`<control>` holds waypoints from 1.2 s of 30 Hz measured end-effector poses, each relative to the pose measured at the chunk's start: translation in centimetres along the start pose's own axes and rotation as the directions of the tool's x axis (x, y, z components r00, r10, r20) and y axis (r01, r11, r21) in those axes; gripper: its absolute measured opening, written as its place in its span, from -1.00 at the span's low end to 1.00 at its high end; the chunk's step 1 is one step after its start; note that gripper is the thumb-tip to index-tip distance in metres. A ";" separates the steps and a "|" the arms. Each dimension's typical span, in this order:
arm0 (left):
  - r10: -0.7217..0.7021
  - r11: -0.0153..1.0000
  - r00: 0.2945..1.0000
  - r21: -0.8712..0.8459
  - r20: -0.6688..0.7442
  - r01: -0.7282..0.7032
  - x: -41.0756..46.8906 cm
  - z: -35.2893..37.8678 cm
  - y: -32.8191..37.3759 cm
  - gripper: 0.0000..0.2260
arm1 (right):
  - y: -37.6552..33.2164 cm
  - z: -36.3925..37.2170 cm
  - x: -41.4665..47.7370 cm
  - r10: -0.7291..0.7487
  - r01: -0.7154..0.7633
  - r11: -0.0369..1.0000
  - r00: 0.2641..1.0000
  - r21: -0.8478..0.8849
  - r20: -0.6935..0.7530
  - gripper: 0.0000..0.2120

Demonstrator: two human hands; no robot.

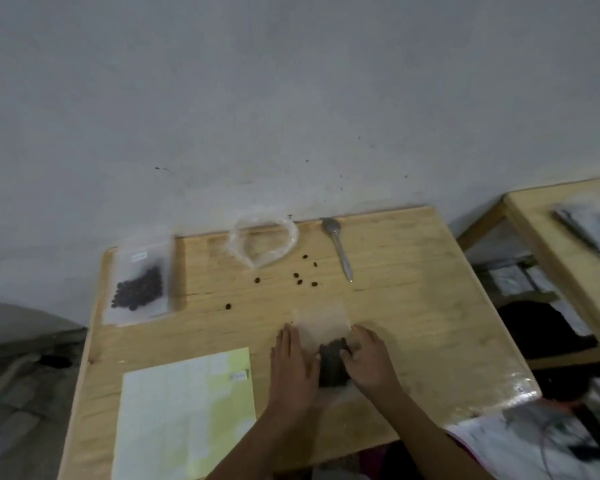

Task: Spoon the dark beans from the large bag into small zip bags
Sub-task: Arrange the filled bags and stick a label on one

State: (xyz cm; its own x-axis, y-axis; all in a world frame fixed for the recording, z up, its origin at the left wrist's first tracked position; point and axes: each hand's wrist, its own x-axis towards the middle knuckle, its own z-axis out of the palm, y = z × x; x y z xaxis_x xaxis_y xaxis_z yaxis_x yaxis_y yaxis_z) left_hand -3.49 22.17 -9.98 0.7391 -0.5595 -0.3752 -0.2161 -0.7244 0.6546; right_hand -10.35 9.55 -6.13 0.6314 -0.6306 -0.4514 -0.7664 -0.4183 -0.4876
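A small zip bag point(321, 327) with dark beans point(331, 363) in its near end lies flat on the wooden table point(413, 306). My left hand point(293, 365) rests flat on its left side with straight fingers. My right hand point(369, 358) lies on its right side, fingers bent over the bean pile. Another small zip bag point(139, 284) filled with beans lies at the table's far left. The large clear bag point(262, 242) sits open and looks empty at the far edge. A metal spoon point(338, 247) lies to its right. Several loose beans point(300, 277) are scattered between them.
A stack of pale yellow-green sheets point(184, 410) lies at the near left of the table. A grey wall stands right behind the table. A second wooden table point(541, 237) with plastic-wrapped items stands to the right. Papers point(520, 441) lie at the near right.
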 end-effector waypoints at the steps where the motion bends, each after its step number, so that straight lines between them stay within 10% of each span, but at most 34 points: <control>1: 0.003 1.000 1.000 0.006 -0.016 -0.003 -0.3 0.4 0.3 -0.39 | 0.4 0.4 -0.4 -0.030 0.030 0.999 1.000 -0.010 0.006 -0.57; 23: 0.073 0.770 0.997 -0.633 -0.037 -0.080 -1.2 -3.2 1.3 -0.64 | 0.2 0.6 -1.1 0.028 0.019 0.794 0.997 0.608 -0.068 -0.66; 36: -0.342 0.597 0.857 -0.793 -0.386 -0.119 -6.2 -14.8 -9.4 -0.71 | -9.0 7.5 -1.4 -0.296 0.228 0.933 0.927 0.280 0.229 -0.91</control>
State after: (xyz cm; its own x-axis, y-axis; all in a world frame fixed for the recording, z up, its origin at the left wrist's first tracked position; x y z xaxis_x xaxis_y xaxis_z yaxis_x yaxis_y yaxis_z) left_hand 3.43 38.39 -4.10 0.9534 -0.0765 -0.2918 0.2889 -0.0469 0.9562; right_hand -3.43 19.13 -6.69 0.8393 -0.3111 -0.4459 -0.5375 -0.3508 -0.7669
